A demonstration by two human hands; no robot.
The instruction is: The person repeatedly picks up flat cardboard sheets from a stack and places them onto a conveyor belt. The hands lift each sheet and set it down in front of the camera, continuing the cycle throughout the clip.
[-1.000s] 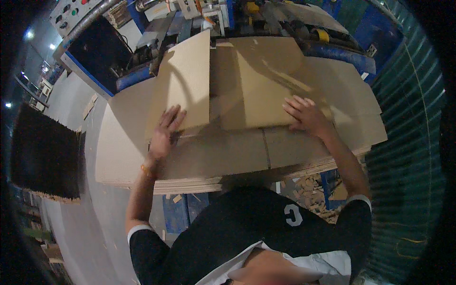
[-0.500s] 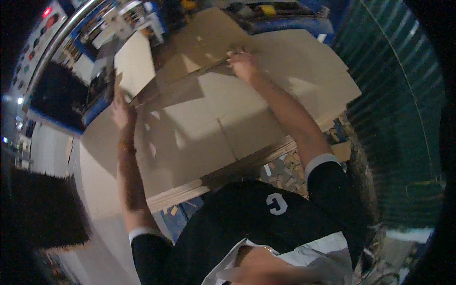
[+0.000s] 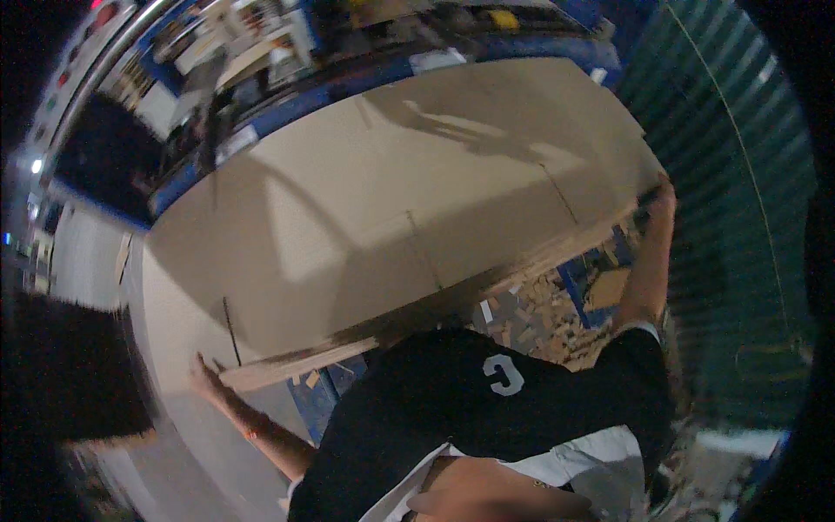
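Blue machine (image 3: 344,90) is standing behind cardboard stack (image 3: 383,191); left hand (image 3: 211,384) is meeting near-left corner, right hand (image 3: 663,198) near-right; cannot tell grips

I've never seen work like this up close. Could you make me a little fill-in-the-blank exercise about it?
1. The large stacked sheets are made of ____.
2. The right hand is at the stack's right end, the left hand at its ____ end.
3. The corrugated wall is coloured ____.
4. The person's shirt is mostly ____.

Missing words: cardboard; left; green; black.
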